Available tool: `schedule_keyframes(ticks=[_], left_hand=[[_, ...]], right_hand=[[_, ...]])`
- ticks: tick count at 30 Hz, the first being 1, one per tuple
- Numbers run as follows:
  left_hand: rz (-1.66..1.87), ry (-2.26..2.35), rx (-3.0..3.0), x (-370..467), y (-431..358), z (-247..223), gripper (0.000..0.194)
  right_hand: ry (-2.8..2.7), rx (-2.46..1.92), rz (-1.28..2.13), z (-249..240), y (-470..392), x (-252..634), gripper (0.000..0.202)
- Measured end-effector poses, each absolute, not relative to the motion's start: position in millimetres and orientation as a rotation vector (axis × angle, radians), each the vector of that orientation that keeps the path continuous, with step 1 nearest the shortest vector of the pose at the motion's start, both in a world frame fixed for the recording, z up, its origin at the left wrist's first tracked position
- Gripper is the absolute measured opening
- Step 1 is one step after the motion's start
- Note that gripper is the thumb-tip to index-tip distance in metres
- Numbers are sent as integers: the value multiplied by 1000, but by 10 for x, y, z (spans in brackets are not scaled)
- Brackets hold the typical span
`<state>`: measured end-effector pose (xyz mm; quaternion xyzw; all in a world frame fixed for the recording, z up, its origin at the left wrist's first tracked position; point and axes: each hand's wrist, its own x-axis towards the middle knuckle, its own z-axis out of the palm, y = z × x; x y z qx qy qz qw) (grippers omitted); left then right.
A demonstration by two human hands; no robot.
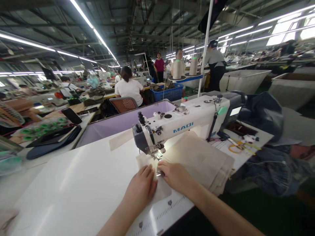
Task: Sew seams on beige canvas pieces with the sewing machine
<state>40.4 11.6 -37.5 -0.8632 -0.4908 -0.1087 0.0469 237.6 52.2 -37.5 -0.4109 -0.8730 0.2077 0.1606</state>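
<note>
Under the needle and presser foot (158, 155) of a white sewing machine (184, 123) lies a small piece of beige cloth (141, 159). My left hand (141, 184) rests flat on this cloth, fingers stretched toward the presser foot. Close beside it, just right of the needle, my right hand (173, 173) has its fingers curled and closed. A small shiny metal part shows by its fingertips; what they grip is hidden. Beyond my right hand, a stack of larger beige cloth panels (204, 160) lies beneath the machine arm.
Yellow-handled scissors (235, 147) lie at the table's right. Another beige strip (120, 140) is left of the machine head. A lilac-lined bin (123, 119) stands behind the table (81, 183). Thread cones (177, 69) stand on a rack. Co-workers sit and stand farther back.
</note>
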Motion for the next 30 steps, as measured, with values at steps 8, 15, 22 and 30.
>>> schedule_keyframes(ticks=[8,15,22,30], left_hand=[[-357,-1500,-2600,368,114,-446,28],[-226,-1479,-2495,535,-268,-629,45],[-137,-1686,-2404,203,20,-545,41],[-88,-1938,-2286,206,402,-141,34]], right_hand=[[-2492,-1169,661,-351,491,2379,19],[-2395,-1260,648,-307,400,2569,25],[-2232,-1669,513,-317,362,2968,11],[-2241,-1664,527,-347,372,3013,7]])
